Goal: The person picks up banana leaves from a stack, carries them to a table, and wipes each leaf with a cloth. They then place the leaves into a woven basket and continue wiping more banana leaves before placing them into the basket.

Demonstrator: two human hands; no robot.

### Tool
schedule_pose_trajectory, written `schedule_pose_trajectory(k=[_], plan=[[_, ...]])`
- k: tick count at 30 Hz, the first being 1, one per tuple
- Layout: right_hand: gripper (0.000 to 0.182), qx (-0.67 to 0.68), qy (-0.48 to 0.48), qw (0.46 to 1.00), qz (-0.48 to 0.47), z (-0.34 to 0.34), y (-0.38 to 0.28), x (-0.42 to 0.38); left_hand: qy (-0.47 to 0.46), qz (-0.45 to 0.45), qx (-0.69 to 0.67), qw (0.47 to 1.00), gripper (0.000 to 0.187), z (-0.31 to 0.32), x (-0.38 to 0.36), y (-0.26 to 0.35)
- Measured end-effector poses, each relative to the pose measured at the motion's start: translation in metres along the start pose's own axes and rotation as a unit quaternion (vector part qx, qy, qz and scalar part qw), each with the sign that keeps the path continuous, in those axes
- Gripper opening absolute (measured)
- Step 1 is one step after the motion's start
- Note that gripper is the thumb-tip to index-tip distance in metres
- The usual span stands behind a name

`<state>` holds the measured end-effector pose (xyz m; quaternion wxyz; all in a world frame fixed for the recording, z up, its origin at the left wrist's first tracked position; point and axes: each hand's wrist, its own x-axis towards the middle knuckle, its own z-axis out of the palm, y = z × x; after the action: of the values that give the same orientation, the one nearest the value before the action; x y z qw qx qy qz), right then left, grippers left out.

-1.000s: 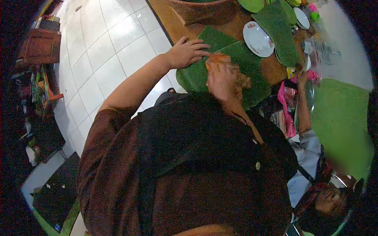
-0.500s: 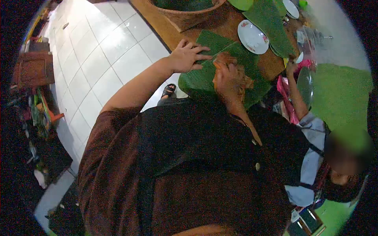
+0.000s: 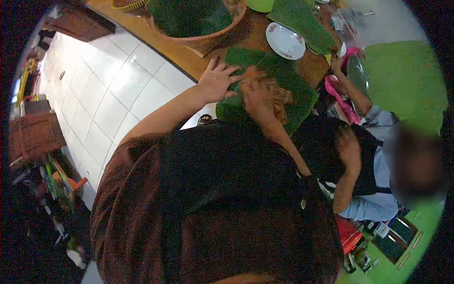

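A green banana leaf [image 3: 302,97] lies over the near edge of the wooden table, with an orange-brown food mass [image 3: 280,102] spread on it. My left hand [image 3: 217,83] rests at the leaf's left edge, fingers spread, holding nothing visible. Against the left part of the food is my right hand [image 3: 259,100], its fingers bent down onto it and slightly blurred. Whether it grips any of the food cannot be made out. Just behind the leaf is a white floral plate [image 3: 285,41].
A woven basket [image 3: 198,40] lined with green leaf stands at the back left of the table [image 3: 135,21]. More leaves [image 3: 302,23] lie at the back right. A co-worker's arms [image 3: 350,163] are close on my right, near a pink cloth [image 3: 341,99].
The view has shifted, showing more of the basket. My right hand has moved left off the middle of the food, uncovering more of it. A second arm of the co-worker now shows.
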<state>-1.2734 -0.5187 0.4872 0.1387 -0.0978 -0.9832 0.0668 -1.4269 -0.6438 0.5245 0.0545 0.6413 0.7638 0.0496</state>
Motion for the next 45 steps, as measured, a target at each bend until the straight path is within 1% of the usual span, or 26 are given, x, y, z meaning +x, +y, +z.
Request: schedule_pose_trajectory(k=[1, 2, 4, 5, 7, 8, 10, 11, 13, 14, 16, 18, 20, 21, 23, 25, 28, 29, 33, 35, 38, 40, 41, 43, 44, 45], plan=[[0.025, 0.075, -0.004, 0.994, -0.076, 0.003, -0.001, -0.003, -0.033, -0.004, 0.027, 0.999, 0.058, 0.002, 0.001, -0.001], [0.025, 0.07, -0.002, 0.995, -0.071, -0.012, -0.01, 0.0, -0.065, -0.01, 0.054, 0.996, 0.059, 0.003, 0.002, -0.001], [0.025, 0.042, -0.092, 0.995, -0.005, -0.041, -0.029, 0.001, -0.058, -0.006, 0.047, 0.997, 0.06, 0.002, 0.0, 0.0], [0.025, 0.039, -0.089, 0.995, -0.002, -0.041, -0.027, -0.005, -0.051, -0.009, 0.041, 0.998, 0.061, -0.001, 0.0, -0.001], [0.026, 0.053, -0.046, 0.995, 0.065, -0.041, -0.012, -0.018, -0.042, 0.004, 0.034, 0.999, 0.062, -0.006, 0.002, -0.005], [0.026, 0.052, -0.045, 0.995, 0.068, -0.048, -0.006, -0.034, -0.039, 0.01, 0.021, 0.999, 0.063, -0.005, -0.001, 0.001], [0.025, -0.041, 0.021, 0.983, 0.177, -0.056, 0.001, -0.05, -0.042, 0.012, 0.025, 0.999, 0.063, -0.003, 0.001, 0.0], [0.025, -0.04, 0.021, 0.982, 0.182, -0.053, 0.002, -0.052, -0.043, 0.012, 0.029, 0.999, 0.063, -0.003, 0.001, 0.0], [0.025, -0.012, 0.081, 0.983, 0.165, -0.048, 0.004, -0.054, -0.045, 0.014, 0.032, 0.998, 0.063, -0.001, 0.0, 0.0], [0.025, -0.014, 0.081, 0.982, 0.172, -0.046, -0.004, -0.052, -0.042, 0.011, 0.034, 0.998, 0.063, -0.001, 0.001, 0.001], [0.025, -0.033, 0.017, 0.994, 0.099, -0.032, -0.032, -0.041, -0.042, 0.019, 0.042, 0.998, 0.063, -0.005, 0.001, 0.0], [0.025, -0.039, 0.038, 0.995, 0.087, -0.03, -0.061, -0.035, -0.046, 0.027, 0.045, 0.998, 0.063, -0.004, 0.0, 0.001], [0.025, -0.042, 0.06, 0.995, 0.074, -0.058, -0.072, -0.036, -0.03, 0.026, 0.047, 0.998, 0.063, -0.002, 0.001, -0.001], [0.026, 0.068, -0.018, 0.99, 0.126, -0.087, -0.07, -0.037, -0.035, 0.031, 0.049, 0.998, 0.063, -0.004, 0.002, -0.001], [0.027, 0.181, -0.094, 0.963, 0.177, -0.091, -0.051, -0.066, -0.034, 0.026, 0.045, 0.998, 0.062, -0.006, 0.002, 0.001], [0.024, -0.017, 0.028, 0.991, 0.128, -0.04, -0.027, -0.126, -0.032, 0.028, 0.037, 0.998, 0.062, -0.004, 0.002, 0.0], [0.018, 0.023, 0.064, 0.99, 0.127, -0.038, -0.02, -0.135, -0.025, 0.025, 0.026, 0.999, 0.062, 0.0, 0.003, 0.0], [0.018, 0.024, 0.062, 0.989, 0.129, -0.038, -0.024, -0.132, -0.027, 0.022, 0.024, 0.999, 0.063, 0.001, 0.002, 0.001], [0.028, 0.037, -0.056, 0.99, 0.123, -0.035, -0.063, -0.084, -0.051, 0.014, 0.043, 0.998, 0.063, -0.006, 0.003, 0.005], [0.03, 0.045, -0.084, 0.989, 0.115, -0.029, -0.063, -0.093, -0.032, 0.017, 0.034, 0.999, 0.063, -0.002, 0.0, 0.005], [0.036, -0.026, -0.012, 0.996, 0.087, -0.036, -0.042, -0.143, -0.046, 0.025, 0.053, 0.997, 0.061, -0.008, 0.002, 0.005], [0.04, -0.084, -0.066, 0.985, 0.138, -0.066, -0.035, -0.165, -0.04, 0.028, 0.041, 0.998, 0.059, -0.004, 0.002, 0.004], [0.04, -0.086, -0.066, 0.984, 0.142, -0.07, -0.03, -0.173, -0.034, 0.029, 0.027, 0.999, 0.057, -0.002, 0.002, 0.004], [0.039, 0.007, 0.069, 0.97, 0.231, -0.076, -0.02, -0.186, -0.005, 0.039, 0.042, 0.998, 0.055, -0.002, -0.002, 0.003], [0.039, 0.003, 0.073, 0.97, 0.231, -0.08, -0.014, -0.189, 0.026, 0.042, 0.059, 0.997, 0.052, -0.003, -0.002, 0.001], [0.034, 0.017, 0.141, 0.952, 0.27, -0.082, -0.007, -0.19, 0.03, 0.042, 0.061, 0.997, 0.052, -0.004, 0.001, -0.004]])
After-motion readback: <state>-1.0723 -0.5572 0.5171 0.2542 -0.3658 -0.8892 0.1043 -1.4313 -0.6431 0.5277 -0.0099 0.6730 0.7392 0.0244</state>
